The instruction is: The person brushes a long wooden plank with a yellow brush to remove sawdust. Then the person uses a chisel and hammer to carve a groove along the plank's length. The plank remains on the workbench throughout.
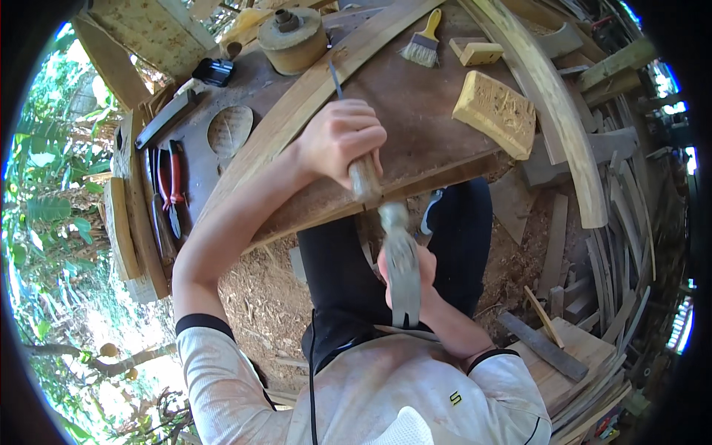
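My left hand (343,137) is wrapped round the wooden handle of a chisel (364,178), whose narrow metal blade points away from me. The blade's tip meets a long wooden plank (297,111) lying slantwise across the workbench, close to a small dark mark in the wood. A claw hammer (401,259) is gripped in my right hand (425,271), above my lap. Its striking face is just short of the butt of the chisel handle, with a slight gap seeming to show between them. The hammer's head hides most of its handle and part of my fingers.
On the brown workbench (400,111) lie a paintbrush (423,43), a carved wood block (495,113), a dry leaf (231,131) and red-handled pliers (175,182). A round container (292,43) stands at the back. A curved timber (552,96) and stacked offcuts are at the right.
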Motion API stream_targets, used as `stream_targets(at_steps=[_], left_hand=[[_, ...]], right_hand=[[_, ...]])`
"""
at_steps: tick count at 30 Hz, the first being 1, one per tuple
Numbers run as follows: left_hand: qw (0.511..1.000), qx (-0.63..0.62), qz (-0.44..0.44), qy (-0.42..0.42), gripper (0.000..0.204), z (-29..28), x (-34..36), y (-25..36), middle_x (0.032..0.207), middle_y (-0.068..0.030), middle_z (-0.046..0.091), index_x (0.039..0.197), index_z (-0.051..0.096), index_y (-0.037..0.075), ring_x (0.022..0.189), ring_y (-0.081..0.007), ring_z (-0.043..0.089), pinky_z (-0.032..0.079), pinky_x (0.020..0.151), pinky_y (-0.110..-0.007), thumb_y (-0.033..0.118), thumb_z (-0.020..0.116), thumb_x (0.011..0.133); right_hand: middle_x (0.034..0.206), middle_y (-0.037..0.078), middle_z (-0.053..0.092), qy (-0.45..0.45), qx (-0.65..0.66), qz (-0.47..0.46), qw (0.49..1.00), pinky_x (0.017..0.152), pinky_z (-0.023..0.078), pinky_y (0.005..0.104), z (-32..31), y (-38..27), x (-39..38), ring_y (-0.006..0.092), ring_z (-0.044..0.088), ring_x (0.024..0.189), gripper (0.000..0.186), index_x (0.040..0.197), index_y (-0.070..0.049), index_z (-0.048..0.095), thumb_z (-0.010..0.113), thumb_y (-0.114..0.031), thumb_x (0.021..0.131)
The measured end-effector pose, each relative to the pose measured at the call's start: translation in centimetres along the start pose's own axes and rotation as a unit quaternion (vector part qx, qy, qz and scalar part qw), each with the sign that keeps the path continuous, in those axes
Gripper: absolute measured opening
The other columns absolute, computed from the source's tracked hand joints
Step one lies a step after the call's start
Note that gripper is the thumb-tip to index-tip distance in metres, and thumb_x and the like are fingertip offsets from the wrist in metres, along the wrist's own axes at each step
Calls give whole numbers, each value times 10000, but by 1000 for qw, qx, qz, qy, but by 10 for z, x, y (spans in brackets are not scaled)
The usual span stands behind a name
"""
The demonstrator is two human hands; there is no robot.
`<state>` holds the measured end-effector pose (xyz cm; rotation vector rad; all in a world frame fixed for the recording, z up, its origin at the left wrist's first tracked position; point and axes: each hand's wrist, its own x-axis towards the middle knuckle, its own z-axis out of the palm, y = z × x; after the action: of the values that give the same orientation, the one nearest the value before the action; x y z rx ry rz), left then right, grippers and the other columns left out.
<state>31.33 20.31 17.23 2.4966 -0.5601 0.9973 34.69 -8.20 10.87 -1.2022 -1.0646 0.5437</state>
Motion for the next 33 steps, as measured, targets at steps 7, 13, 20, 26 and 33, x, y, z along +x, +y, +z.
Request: stream_targets(at_steps=[7, 13, 20, 26, 33], left_hand=[[1000, 0, -5, 2, 413, 7, -4, 10, 636, -64, 484, 686, 473, 87, 573, -290, 528, 440, 547, -394, 317, 816, 665], [1000, -4, 5, 15, 449, 4, -3, 5, 624, -60, 490, 682, 479, 80, 552, -293, 523, 437, 540, -388, 361, 828, 657], [1000, 10, -5, 27, 457, 2, -3, 2, 622, -59, 487, 662, 467, 78, 546, -292, 520, 429, 532, -381, 354, 831, 649], [1000, 5, 27, 13, 461, 11, -2, 9, 627, -63, 478, 668, 468, 81, 555, -290, 521, 433, 536, -394, 355, 836, 626], [1000, 12, -3, 15, 483, 8, -2, 7, 616, -57, 484, 667, 469, 86, 542, -279, 516, 421, 527, -379, 380, 849, 620]], right_hand=[[758, 110, 666, -53, 48, -90, 993, 570, 524, 382, -8, -3, -4, 291, 672, 611, 270, 969, 20, 692, 778, -104, 745], [700, 94, 620, -61, -43, -88, 993, 515, 462, 359, -5, 0, 10, 249, 616, 567, 191, 872, -4, 639, 736, -158, 813], [629, 56, 532, -67, 68, 93, 991, 423, 345, 286, 0, -23, 24, 158, 502, 481, 348, 795, 5, 557, 683, -273, 962], [707, 79, 617, -46, 5, -48, 998, 504, 455, 334, -7, -14, 25, 250, 589, 542, 204, 848, -6, 622, 743, -170, 830], [800, 78, 714, -47, -82, 104, 990, 629, 539, 405, -18, -16, 2, 290, 696, 693, 119, 834, -149, 731, 775, -172, 726]])
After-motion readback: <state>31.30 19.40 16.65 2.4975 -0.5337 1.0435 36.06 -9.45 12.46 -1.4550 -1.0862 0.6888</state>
